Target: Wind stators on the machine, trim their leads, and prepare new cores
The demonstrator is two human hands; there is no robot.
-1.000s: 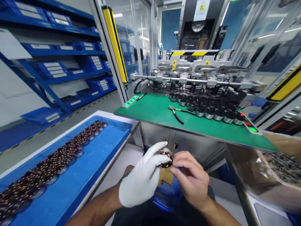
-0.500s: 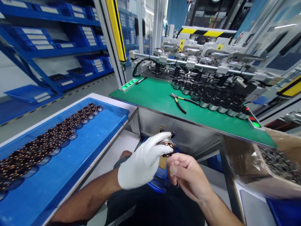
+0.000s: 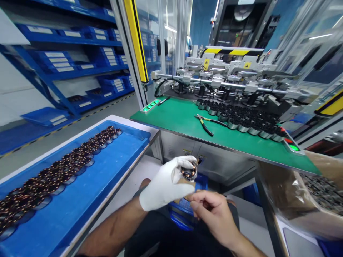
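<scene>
My left hand (image 3: 166, 185), in a white glove, is closed around a small ring-shaped motor stator (image 3: 188, 172) with copper windings. Glove fingers cover part of its rim, and its open face is turned partly toward me. Just below and to the right is my bare right hand (image 3: 213, 210), with thumb and forefinger pinched together. Whatever those fingertips hold, perhaps a thin wire, is too small to make out. Both hands are over my lap, in front of the green worktop (image 3: 171, 119).
At left, a blue tray (image 3: 128, 146) holds rows of copper-wound stators (image 3: 69, 162). Yellow-and-black cutters (image 3: 205, 125) lie on the worktop beside black-topped cores (image 3: 241, 116). Behind stands a machine (image 3: 214, 80). A plastic-lined carton (image 3: 284, 189) of parts is at right; shelves (image 3: 80, 73) stand far left.
The stator has turned in my left hand, so its ring face shows more. My right hand has lowered slightly, still pinched. The whole view has shifted as my head tilted.
</scene>
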